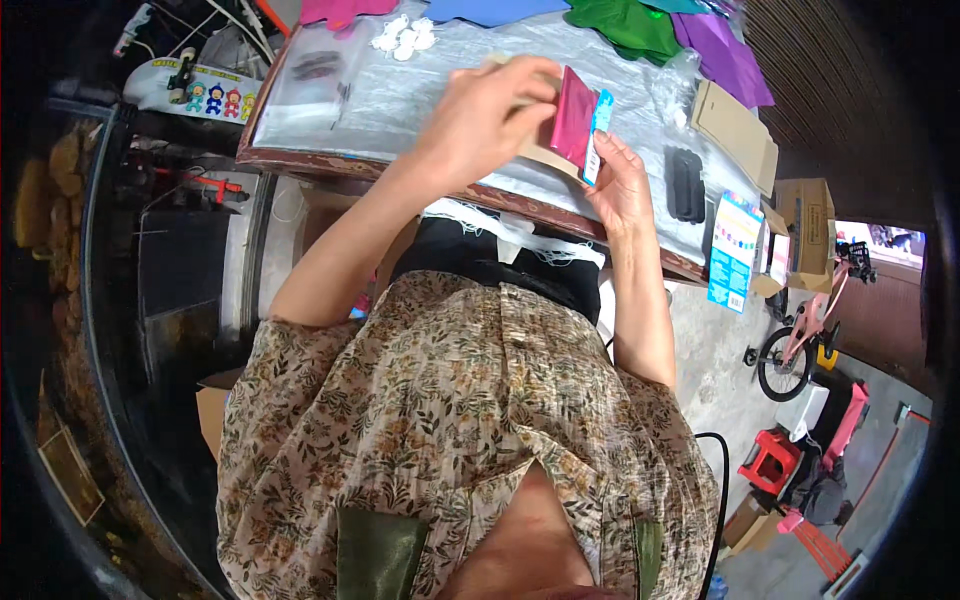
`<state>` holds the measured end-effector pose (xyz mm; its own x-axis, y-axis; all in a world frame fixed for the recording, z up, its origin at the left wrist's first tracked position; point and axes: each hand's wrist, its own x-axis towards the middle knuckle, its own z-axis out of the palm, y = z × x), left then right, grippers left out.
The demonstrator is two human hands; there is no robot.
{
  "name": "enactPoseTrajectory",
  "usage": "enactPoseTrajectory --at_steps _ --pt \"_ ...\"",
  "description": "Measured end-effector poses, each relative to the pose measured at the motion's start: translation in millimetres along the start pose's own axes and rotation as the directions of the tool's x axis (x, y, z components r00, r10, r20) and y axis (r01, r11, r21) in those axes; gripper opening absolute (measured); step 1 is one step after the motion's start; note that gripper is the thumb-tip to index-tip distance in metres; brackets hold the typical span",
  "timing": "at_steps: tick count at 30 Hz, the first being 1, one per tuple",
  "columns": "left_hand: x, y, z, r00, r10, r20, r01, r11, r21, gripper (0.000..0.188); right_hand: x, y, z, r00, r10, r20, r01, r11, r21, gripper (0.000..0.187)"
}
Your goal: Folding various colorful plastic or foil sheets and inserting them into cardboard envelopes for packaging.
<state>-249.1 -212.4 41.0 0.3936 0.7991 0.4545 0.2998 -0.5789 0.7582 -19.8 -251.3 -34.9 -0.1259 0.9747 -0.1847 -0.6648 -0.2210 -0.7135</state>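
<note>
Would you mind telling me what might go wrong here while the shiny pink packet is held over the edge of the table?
The pink packet is pinched between the left hand and right hand right above the table edge; if either grip loosens, it could fall to the floor. The table's plastic sheet looks smooth, so a packet put down near the edge might slide off. The white pieces lie loose and may scatter if brushed.

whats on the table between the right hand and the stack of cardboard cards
A black ridged case lies flat on the plastic-covered table, between the right hand and the brown cardboard cards, as the head view shows.
</note>
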Motion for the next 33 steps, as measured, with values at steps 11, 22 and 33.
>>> enactPoseTrajectory --at_steps 11,22,33 --pt "-17.8 -20.8 -8.2 0.812 -0.526 0.253 0.49 0.379 -0.785 0.042 -19.7 -2.2 21.1 0.969 -0.241 -0.047 0.215 0.925 -0.313 0.018" --pt "-17.9 -15.1 -0.9 0.782 -0.562 0.268 0.586 0.52 -0.621 0.029 -39.4 -9.9 38.8 0.954 -0.296 -0.037 0.234 0.819 -0.525 0.015" --pt "-30.2 -21.0 -10.9 0.783 -0.581 0.224 0.584 0.559 -0.589 0.025 -33.3 1.7 19.9 0.971 -0.228 -0.068 0.168 0.858 -0.485 0.017"
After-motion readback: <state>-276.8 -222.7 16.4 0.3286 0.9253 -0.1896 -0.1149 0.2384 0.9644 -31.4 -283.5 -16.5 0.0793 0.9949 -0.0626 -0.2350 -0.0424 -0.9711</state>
